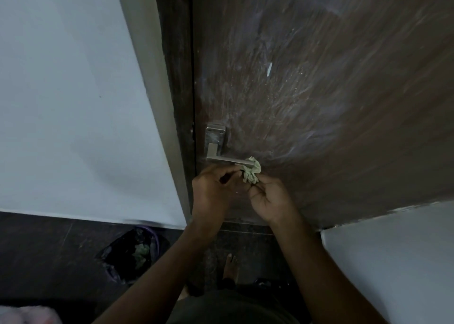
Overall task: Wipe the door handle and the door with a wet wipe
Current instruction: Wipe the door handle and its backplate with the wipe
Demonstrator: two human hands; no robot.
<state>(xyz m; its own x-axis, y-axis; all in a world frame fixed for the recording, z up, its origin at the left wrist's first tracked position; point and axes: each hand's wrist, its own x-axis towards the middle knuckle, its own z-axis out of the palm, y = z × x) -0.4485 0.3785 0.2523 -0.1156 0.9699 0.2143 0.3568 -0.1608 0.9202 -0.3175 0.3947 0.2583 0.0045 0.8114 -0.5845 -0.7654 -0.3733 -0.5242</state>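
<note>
A dark brown wooden door [307,77] fills the upper right, streaked with pale smears. Its metal lever handle [222,157] sits on a square plate at the door's left edge. A crumpled pale green wet wipe [252,170] lies against the free end of the lever. My right hand [269,197] pinches the wipe from below. My left hand [212,188] is just under the lever, fingers curled, touching the wipe's left side.
A white wall [73,102] and a grey door frame [157,102] stand on the left. A black bin bag [134,252] with green scraps sits on the dark floor at the lower left. My bare foot [231,268] is below the door. Another white wall [393,262] is at the lower right.
</note>
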